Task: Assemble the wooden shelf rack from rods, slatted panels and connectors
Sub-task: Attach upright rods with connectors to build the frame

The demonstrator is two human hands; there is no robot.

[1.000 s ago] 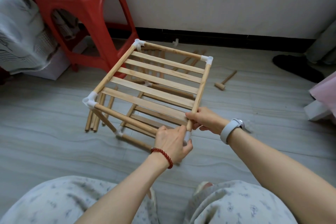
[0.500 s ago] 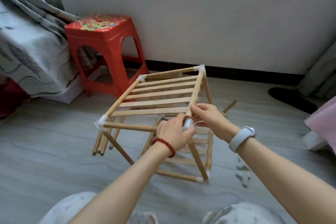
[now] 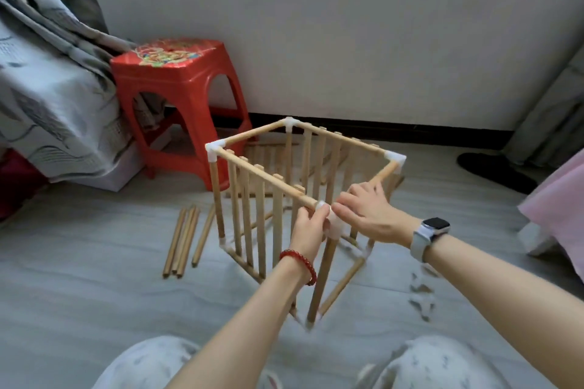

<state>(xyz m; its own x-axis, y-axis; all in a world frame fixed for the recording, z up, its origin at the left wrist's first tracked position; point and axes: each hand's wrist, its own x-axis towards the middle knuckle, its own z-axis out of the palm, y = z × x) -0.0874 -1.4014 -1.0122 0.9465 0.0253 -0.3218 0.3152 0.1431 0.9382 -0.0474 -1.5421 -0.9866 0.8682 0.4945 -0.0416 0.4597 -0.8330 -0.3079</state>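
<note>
Your fingers (image 3: pixel 311 215) on the left hand (image 3: pixel 308 232) curl round the rod just beside the near white connector (image 3: pixel 335 224); your right hand (image 3: pixel 371 215) lies over the same corner, fingers fairly straight, fingertips touching it. The rack (image 3: pixel 284 186) stands on the floor (image 3: pixel 94 294) as a box frame, slatted panels upright on two sides. You seem to be seating this top corner joint. Next, press the connector fully home, then reach for the spare rods (image 3: pixel 185 240) lying left of the frame.
</note>
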